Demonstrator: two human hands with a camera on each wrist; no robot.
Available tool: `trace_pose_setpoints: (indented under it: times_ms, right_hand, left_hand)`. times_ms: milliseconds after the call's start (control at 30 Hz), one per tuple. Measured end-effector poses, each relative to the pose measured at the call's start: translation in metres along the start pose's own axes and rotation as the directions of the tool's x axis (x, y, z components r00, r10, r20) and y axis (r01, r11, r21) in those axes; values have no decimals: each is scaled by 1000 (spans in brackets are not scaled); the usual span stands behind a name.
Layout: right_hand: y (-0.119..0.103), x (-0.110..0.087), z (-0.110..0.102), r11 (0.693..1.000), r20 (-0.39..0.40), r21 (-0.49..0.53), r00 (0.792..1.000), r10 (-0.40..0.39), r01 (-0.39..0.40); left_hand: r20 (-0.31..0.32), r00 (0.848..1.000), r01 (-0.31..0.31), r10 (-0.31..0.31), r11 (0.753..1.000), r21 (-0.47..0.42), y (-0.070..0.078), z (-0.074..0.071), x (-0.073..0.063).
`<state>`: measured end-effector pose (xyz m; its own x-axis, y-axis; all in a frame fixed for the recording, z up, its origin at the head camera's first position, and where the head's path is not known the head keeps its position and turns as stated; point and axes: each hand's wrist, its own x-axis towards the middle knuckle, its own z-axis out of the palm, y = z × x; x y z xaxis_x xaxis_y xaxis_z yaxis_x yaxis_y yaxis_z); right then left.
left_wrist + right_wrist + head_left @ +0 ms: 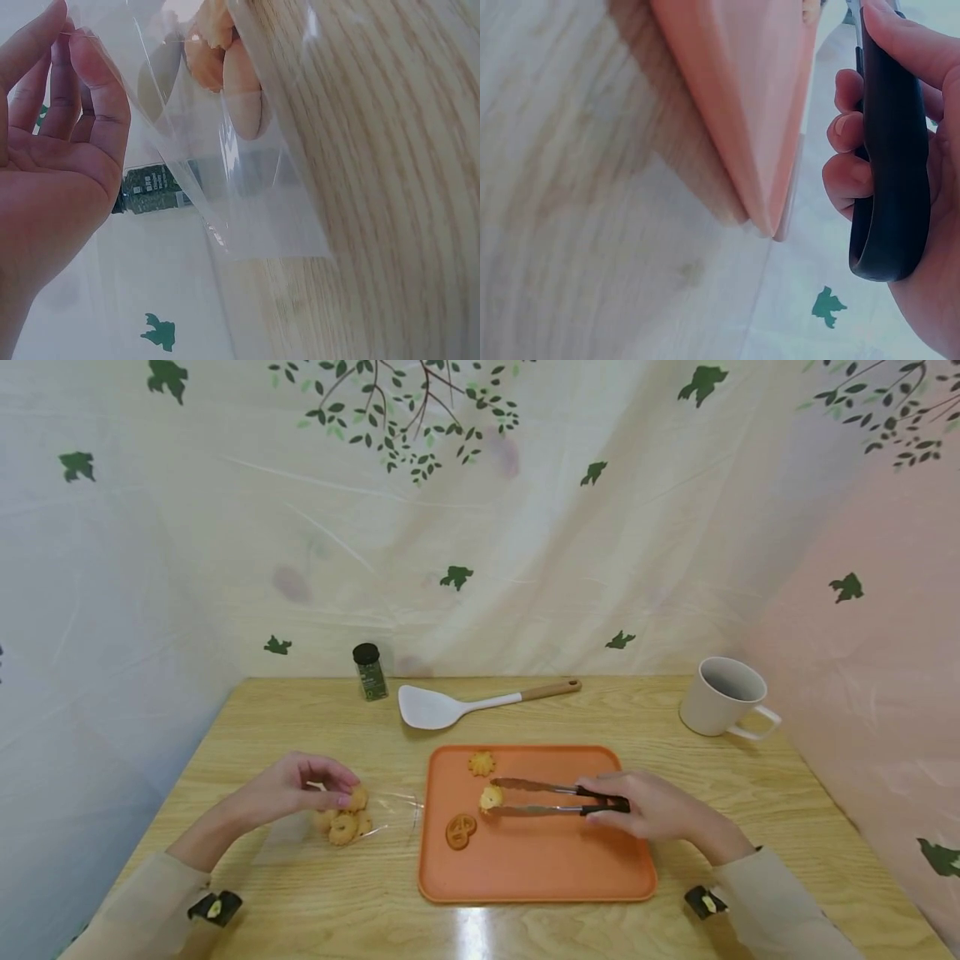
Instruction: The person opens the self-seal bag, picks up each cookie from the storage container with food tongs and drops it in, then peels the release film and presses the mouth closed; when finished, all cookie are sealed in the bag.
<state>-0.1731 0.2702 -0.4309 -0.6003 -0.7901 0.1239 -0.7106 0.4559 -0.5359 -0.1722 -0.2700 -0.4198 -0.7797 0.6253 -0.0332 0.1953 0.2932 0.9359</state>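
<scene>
Thumb and fingers of my left hand (300, 789) pinch the edge of a clear plastic bag (262, 202), which lies on the table left of the tray. Several golden cookies (342, 829) are inside it. My right hand (648, 806) grips black-handled metal tongs (536, 811); in the right wrist view the fingers wrap the black handle (896, 165). Between the tong tips is a pale yellow cookie (491, 798), over the orange tray (540, 868); whether it touches the tray I cannot tell. A flower-shaped cookie (482, 764) and a pretzel-shaped cookie (461, 832) lie on the tray.
Behind the tray lies a white spatula (431, 708) with a wooden handle. A black-capped spice jar (371, 675) stands at the back left, and a white mug (708, 706) at the back right. Patterned cloth (525, 610) hangs behind the wooden table (360, 910).
</scene>
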Motion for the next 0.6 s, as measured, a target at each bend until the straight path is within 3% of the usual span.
trace_pose_setpoints:
  times_ms: [267,467,600]
  right_hand:
    - [-8,22,-2,999,-11,-24,999,-43,43]
    - [-21,55,7,998,55,11,997,-61,60]
    - [-29,78,15,1000,105,-8,994,-22,23]
  left_hand:
    - [0,1000,17,-17,1000,15,3,0,2]
    - [1,1000,24,-24,1000,9,4,0,1]
    - [2,1000,18,-18,1000,0,3,1,1]
